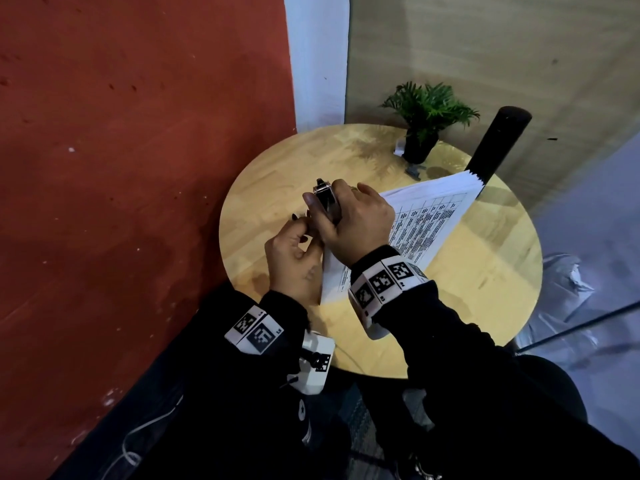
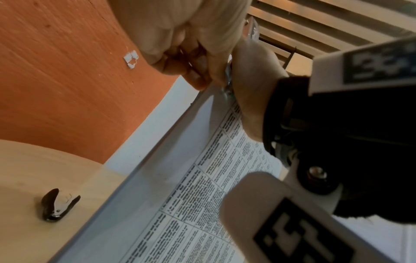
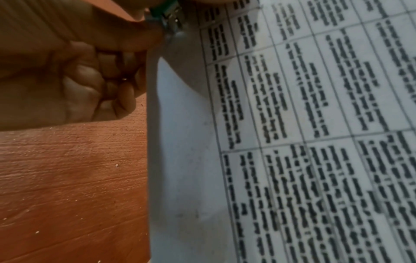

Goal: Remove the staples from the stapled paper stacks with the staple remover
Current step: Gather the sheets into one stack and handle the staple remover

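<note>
A thick stack of printed paper [image 1: 433, 216] lies across the round wooden table [image 1: 485, 289]. My left hand [image 1: 304, 227] pinches its near-left corner, fingers curled [image 2: 195, 78]. My right hand [image 1: 327, 206] grips a black and chrome stapler-like tool [image 1: 323, 197] upright at that same corner. The tool's metal tip [image 3: 171, 23] meets the paper edge [image 3: 180, 124] beside my left hand [image 3: 90, 80]. A black claw staple remover [image 2: 58, 204] lies on the table [image 2: 27, 169], held by no one.
A small potted plant [image 1: 424, 126] stands at the table's far edge, with the dark claw remover [image 1: 414, 172] in front of it. A red wall [image 1: 121, 168] runs close along the left. A black post [image 1: 498, 143] rises behind the stack.
</note>
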`<state>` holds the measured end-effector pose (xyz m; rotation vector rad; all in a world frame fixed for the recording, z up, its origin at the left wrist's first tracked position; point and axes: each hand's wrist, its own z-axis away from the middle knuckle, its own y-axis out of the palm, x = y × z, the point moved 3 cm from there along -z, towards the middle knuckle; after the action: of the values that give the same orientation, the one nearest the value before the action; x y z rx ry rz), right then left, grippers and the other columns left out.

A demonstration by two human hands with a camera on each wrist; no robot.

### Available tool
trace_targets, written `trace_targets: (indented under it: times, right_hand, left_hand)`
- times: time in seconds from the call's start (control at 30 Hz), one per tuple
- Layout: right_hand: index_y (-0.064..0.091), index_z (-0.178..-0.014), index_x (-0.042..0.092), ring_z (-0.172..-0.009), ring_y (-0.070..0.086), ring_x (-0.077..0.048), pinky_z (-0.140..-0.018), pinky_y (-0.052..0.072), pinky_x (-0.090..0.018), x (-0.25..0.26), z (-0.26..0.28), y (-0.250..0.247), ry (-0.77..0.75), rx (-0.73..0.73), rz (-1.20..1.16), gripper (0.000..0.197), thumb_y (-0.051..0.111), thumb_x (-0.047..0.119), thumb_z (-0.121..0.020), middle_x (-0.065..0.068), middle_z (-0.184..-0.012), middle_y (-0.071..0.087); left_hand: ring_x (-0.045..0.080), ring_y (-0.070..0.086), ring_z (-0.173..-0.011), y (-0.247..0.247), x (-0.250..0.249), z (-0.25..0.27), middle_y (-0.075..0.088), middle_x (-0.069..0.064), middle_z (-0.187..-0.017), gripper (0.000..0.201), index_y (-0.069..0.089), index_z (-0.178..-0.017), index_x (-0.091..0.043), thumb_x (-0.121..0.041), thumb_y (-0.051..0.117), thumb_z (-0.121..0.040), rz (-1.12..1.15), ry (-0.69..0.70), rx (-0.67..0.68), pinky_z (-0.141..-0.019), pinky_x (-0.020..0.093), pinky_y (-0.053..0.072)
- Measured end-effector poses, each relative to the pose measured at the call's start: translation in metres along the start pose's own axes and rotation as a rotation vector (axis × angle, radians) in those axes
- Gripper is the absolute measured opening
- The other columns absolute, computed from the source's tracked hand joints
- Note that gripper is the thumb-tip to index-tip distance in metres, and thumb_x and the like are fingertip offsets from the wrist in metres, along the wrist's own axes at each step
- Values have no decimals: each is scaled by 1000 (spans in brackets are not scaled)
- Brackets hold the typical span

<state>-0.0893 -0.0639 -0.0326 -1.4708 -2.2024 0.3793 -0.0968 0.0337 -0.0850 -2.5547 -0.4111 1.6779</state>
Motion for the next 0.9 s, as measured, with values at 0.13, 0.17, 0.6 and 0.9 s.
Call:
trace_targets:
  times: [0.13,0.17,0.6,0.9]
  right_hand:
    - [53,-55,12,-39,52,-25,-48,18,-19,-3,-2,5,6,17,-7,42,50,46,-80,-1,-42,52]
    - [53,-55,12,-38,52,-26,-48,18,-18,-3,-2,7,5,18,-16,42,50,47,-80,-1,-42,52]
    - [56,-54,8,-34,50,-29,-39,27,-19,-15,-9,8,56,42,-152,44,51,43,-81,-6,-40,52]
    - [57,-62,8,-39,51,-26,-41,31,-23,-12,-11,-6,94,66,-184,43,50,46,-82,-4,-45,53]
  left_hand:
    - [-8,60,-84,5,-6,0,64,-14,-92,21,60,-101,-17,-6,52,-84,270,-131,133,-75,9,43]
    - [-9,60,-92,8,-7,1,62,-10,-102,26,54,-114,-12,-2,49,-90,361,-151,180,-81,10,44]
    - [18,55,-111,24,-4,-3,61,11,-116,34,53,-119,-14,-5,42,-88,537,-291,296,-100,31,43]
    - [2,54,-70,27,0,14,64,-11,-66,10,64,-75,-26,-18,59,-74,319,-182,133,-66,22,43]
